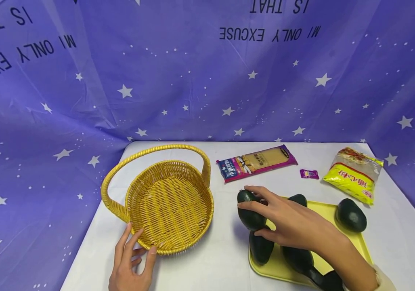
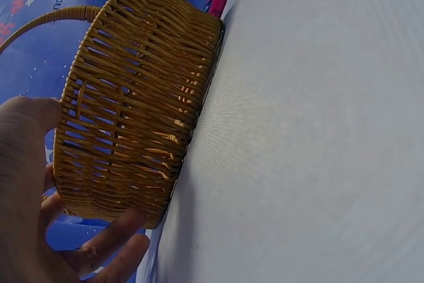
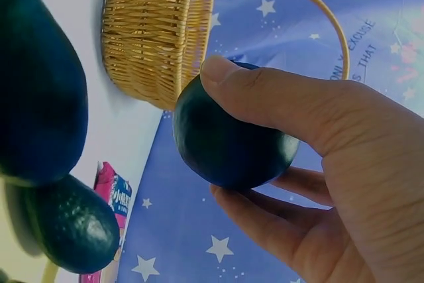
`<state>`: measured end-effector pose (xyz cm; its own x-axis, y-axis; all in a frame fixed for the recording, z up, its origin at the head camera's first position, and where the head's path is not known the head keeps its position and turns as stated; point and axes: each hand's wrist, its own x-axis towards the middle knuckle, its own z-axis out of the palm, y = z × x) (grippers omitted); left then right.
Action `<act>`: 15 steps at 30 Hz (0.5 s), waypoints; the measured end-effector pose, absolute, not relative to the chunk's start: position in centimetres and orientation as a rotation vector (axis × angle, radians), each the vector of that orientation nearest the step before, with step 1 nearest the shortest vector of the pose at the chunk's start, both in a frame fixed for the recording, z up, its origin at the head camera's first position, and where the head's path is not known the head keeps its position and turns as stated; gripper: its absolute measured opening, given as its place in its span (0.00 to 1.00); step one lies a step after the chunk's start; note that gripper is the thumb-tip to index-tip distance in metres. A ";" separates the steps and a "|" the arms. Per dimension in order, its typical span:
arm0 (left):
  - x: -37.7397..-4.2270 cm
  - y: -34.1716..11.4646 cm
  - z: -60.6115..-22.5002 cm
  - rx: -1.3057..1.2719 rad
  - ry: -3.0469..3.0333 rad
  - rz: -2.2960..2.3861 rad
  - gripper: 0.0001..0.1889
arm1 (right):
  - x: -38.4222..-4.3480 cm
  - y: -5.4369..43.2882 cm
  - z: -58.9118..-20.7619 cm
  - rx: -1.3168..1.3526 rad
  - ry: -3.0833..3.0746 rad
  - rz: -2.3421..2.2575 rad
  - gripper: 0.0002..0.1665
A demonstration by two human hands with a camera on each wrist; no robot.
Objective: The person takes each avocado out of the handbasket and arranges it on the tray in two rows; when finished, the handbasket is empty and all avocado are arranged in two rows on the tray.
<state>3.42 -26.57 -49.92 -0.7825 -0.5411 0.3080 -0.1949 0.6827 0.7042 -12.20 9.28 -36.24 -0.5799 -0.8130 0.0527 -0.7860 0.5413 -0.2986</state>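
Note:
My right hand (image 1: pixel 284 218) grips a dark green avocado (image 1: pixel 250 216) between thumb and fingers, above the left edge of a yellow tray (image 1: pixel 321 262). In the right wrist view, this glossy avocado (image 3: pixel 228 137) overlaps the basket. Another avocado (image 1: pixel 262 247) sits on the tray just below the held one, with several more dark green pieces around my forearm. A round golden wicker basket (image 1: pixel 172 210) with a tall handle stands left of the tray. At its near-left rim, my left hand (image 1: pixel 131 262) holds on, thumb on the rim (image 2: pixel 63 114) and fingers spread along the side.
Behind the tray lie a purple spaghetti pack (image 1: pixel 258 161), a small purple wrapped packet (image 1: pixel 309 173) and a yellow pasta bag (image 1: pixel 354 173). An avocado (image 1: pixel 351 215) rests at the tray's far right. A blue star-printed cloth (image 1: pixel 207 81) hangs behind the white table (image 1: pixel 225 250).

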 end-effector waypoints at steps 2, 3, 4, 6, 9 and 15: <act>3.4 -26.6 -49.9 0.571 -2.395 -0.927 0.30 | -12.1 9.6 -36.3 -1.394 2.685 -0.453 0.47; 3.5 -26.6 -49.9 0.572 -2.394 -0.928 0.30 | -12.1 9.7 -36.4 -1.399 2.692 -0.451 0.47; 3.5 -26.6 -49.9 0.574 -2.395 -0.930 0.30 | -12.1 9.8 -36.5 -1.401 2.697 -0.449 0.47; 3.5 -26.6 -49.9 0.579 -2.395 -0.929 0.30 | -12.1 10.2 -36.7 -1.408 2.709 -0.452 0.48; 3.5 -26.6 -49.8 0.586 -2.398 -0.933 0.30 | -12.1 10.7 -36.9 -1.425 2.725 -0.458 0.48; 3.4 -26.5 -49.7 0.591 -2.412 -0.927 0.30 | -12.1 11.8 -37.4 -1.448 2.730 -0.504 0.48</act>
